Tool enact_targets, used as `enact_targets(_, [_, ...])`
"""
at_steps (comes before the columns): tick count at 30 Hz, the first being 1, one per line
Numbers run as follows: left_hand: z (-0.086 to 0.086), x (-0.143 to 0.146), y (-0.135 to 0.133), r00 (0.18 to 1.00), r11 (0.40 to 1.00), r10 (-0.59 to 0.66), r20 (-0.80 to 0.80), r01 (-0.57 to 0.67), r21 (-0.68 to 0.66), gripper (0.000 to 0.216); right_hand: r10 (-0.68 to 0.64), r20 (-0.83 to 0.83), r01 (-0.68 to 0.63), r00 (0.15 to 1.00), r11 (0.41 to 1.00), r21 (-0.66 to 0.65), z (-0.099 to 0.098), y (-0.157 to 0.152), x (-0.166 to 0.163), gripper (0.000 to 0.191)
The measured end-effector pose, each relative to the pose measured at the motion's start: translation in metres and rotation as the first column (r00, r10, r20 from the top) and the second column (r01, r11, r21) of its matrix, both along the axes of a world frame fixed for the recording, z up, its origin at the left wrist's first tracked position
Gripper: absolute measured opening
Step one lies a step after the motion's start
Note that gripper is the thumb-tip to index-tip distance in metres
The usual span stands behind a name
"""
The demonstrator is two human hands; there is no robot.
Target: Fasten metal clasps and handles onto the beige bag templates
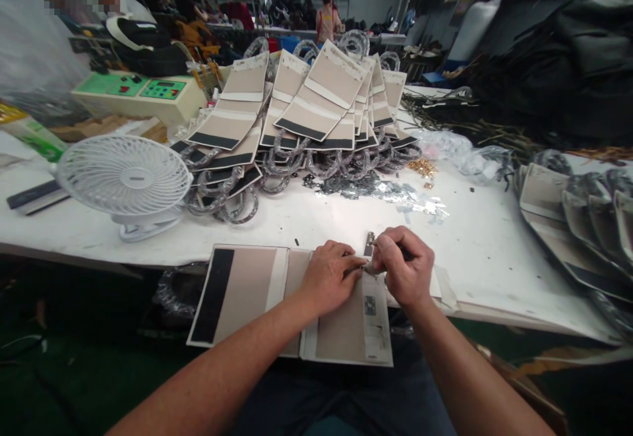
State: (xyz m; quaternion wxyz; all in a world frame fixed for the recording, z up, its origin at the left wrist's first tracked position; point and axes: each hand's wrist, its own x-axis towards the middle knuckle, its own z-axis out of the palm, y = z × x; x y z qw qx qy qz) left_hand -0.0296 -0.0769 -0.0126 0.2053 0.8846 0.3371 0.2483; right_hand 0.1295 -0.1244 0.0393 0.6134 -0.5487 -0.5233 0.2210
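A beige bag panel (248, 291) with a black strip along its left side lies open at the table's front edge, over my lap. My left hand (332, 276) rests on its right half, fingers stretched toward the right edge. My right hand (408, 266) is closed in a pinch close to those fingertips; something dark shows between its fingers, but I cannot make out what it is. A small metal plate (370, 305) sits on the pale strip of the panel. Just beyond my right fingers is a metal fitting (369, 243).
Stacked bag panels with plastic-wrapped handles (316, 93) stand behind, with loose metal plates (346, 185) and gold-coloured pieces (423, 168) before them. A white fan (123, 175) stands left, near a green-topped machine (138, 93). More panels (544, 212) lie right. A person (327, 17) is farther back.
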Motion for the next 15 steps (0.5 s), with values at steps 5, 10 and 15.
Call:
enact_targets(5, [0.017,0.0,0.006,0.972,0.993,0.096,-0.216,-0.108,-0.044,0.039,0.101,-0.134,-0.106,0.986,0.994,-0.028,-0.004,-0.009,-0.001,0.039])
enact_targets(10, [0.041,0.011,0.029,0.893,0.923,0.05,-0.447,-0.212,-0.321,0.037,0.135,-0.255,-0.147,0.958,0.989,-0.03,-0.007,-0.008,0.002,0.038])
enact_targets(15, [0.047,0.02,0.05,0.887,0.858,-0.042,-0.459,-0.204,-0.472,0.04,0.117,-0.312,-0.133,0.943,0.991,-0.029,0.003,0.007,-0.001,0.047])
